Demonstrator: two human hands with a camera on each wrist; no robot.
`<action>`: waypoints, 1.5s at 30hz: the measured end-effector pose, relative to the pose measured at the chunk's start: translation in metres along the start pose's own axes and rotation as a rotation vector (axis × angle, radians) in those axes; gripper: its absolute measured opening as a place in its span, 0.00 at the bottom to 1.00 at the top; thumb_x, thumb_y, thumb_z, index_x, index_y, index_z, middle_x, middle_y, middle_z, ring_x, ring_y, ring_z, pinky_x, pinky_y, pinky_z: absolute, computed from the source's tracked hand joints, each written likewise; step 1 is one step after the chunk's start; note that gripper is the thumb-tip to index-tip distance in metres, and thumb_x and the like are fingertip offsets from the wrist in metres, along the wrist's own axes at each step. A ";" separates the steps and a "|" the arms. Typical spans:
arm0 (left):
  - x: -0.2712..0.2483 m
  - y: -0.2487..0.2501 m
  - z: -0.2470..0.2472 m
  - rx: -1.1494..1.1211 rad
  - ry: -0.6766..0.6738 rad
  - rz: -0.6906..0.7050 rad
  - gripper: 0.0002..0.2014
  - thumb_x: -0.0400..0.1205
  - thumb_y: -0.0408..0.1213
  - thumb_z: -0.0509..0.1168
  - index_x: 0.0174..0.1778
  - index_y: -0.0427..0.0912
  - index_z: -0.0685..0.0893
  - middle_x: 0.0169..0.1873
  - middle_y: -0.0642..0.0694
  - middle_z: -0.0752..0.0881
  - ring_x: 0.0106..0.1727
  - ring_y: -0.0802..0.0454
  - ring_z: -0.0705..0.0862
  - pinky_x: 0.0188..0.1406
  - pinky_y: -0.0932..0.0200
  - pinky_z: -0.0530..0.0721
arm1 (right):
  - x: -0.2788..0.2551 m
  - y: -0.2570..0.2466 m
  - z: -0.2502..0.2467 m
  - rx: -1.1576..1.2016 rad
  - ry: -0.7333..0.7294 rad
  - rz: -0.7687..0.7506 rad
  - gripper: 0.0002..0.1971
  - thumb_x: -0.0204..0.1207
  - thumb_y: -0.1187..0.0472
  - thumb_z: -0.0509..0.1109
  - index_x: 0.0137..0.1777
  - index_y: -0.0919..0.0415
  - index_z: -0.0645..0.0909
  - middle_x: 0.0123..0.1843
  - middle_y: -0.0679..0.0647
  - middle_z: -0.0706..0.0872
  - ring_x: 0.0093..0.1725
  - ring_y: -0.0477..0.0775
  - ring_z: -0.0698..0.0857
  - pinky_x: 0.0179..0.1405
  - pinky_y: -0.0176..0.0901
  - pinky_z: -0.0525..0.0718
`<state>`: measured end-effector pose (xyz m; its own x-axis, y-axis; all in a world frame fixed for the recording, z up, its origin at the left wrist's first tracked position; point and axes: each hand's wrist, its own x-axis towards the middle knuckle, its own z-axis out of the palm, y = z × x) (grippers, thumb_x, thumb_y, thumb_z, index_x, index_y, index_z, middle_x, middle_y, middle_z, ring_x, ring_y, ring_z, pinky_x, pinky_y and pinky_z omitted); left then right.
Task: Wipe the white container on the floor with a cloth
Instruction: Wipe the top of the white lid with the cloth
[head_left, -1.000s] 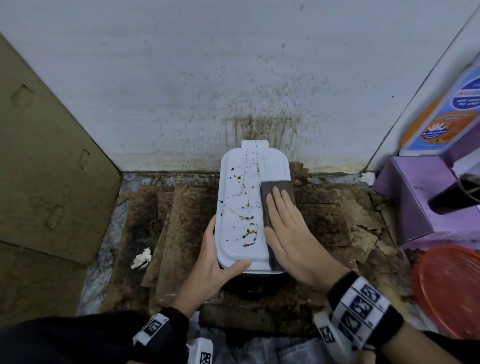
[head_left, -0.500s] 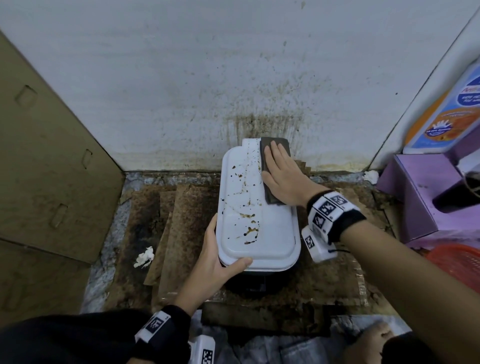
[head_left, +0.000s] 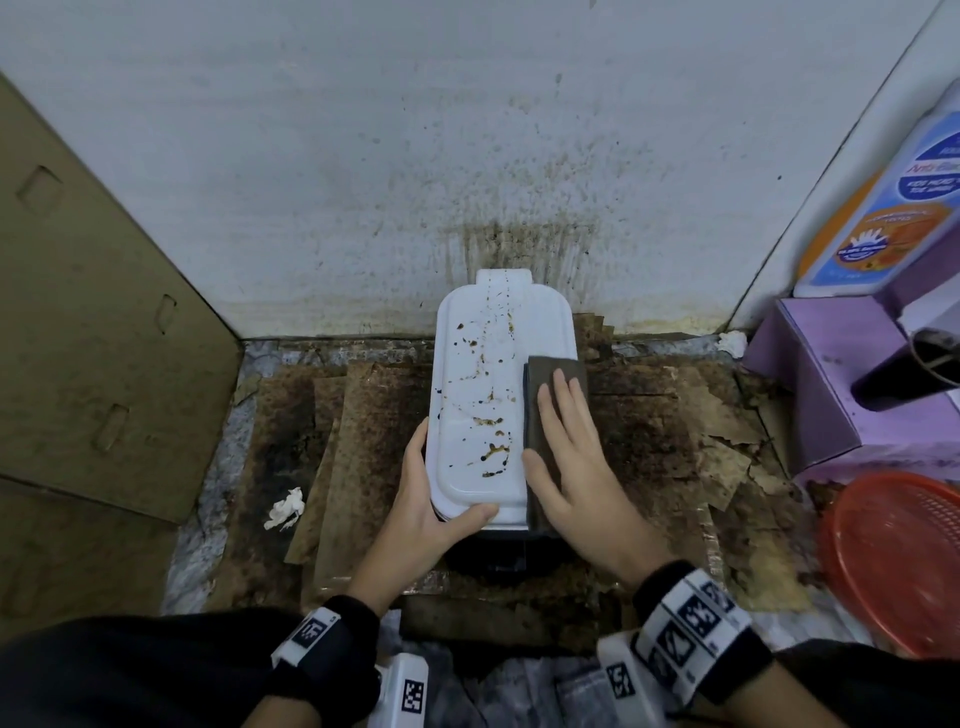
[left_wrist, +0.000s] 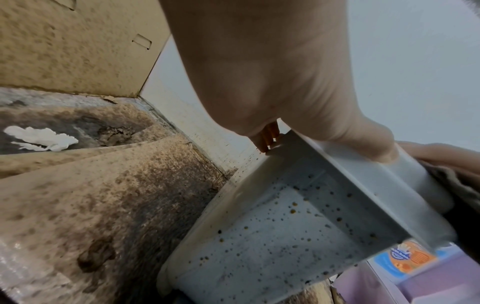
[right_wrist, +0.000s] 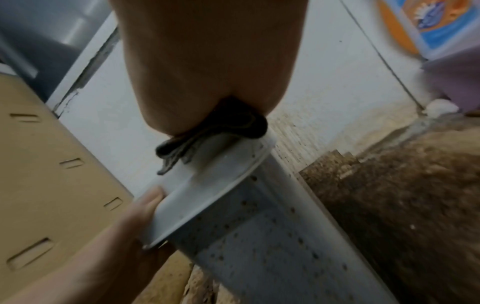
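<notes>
The fingers (head_left: 563, 400) of the right hand (head_left: 576, 467) lie straight and flat on a dark folded cloth (head_left: 553, 415), pressing it onto the right side of the white container (head_left: 478, 395); the fingers of the left hand (head_left: 421, 499) curl round the container's near left corner, thumb on the near rim, gripping it; the container stands on the floor between the two hands, its long axis running straight away from the person, its far end with a small tab touching or just short of the white wall (head_left: 363, 156); brown spots and streaks mark the lid to the left of the cloth; its side wall (left_wrist: 272, 236) is speckled brown; stained cardboard sheets (head_left: 363, 441) lie under and around it; a crumpled white tissue (head_left: 284, 508) lies left of the left hand; a red basket (head_left: 893, 561) and a purple box (head_left: 831, 389) stand right of the right hand.
</notes>
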<state>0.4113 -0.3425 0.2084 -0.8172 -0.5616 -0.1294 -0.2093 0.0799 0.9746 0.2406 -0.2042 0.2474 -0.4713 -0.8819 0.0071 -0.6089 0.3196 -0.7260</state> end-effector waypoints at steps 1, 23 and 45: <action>0.000 0.000 0.000 0.001 0.002 0.005 0.54 0.79 0.45 0.82 0.91 0.63 0.49 0.87 0.65 0.65 0.87 0.65 0.67 0.86 0.54 0.72 | -0.007 -0.002 0.005 0.053 0.037 0.015 0.36 0.92 0.53 0.59 0.92 0.54 0.42 0.91 0.40 0.32 0.88 0.40 0.31 0.88 0.43 0.40; 0.001 -0.004 0.001 -0.021 0.017 0.009 0.54 0.79 0.45 0.82 0.90 0.61 0.50 0.86 0.64 0.68 0.86 0.64 0.70 0.84 0.54 0.74 | -0.011 0.002 0.007 0.178 0.125 0.047 0.41 0.88 0.55 0.67 0.92 0.57 0.45 0.93 0.45 0.39 0.90 0.38 0.39 0.90 0.41 0.46; 0.001 -0.004 0.001 -0.025 0.018 0.025 0.54 0.78 0.44 0.82 0.90 0.60 0.51 0.85 0.64 0.69 0.85 0.64 0.70 0.83 0.57 0.75 | -0.001 0.002 0.003 0.098 0.027 0.043 0.39 0.92 0.50 0.58 0.91 0.54 0.36 0.90 0.41 0.29 0.88 0.37 0.30 0.86 0.35 0.36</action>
<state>0.4102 -0.3423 0.2044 -0.8125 -0.5741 -0.1015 -0.1751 0.0742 0.9818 0.2412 -0.2034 0.2439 -0.5132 -0.8582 -0.0078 -0.5234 0.3202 -0.7897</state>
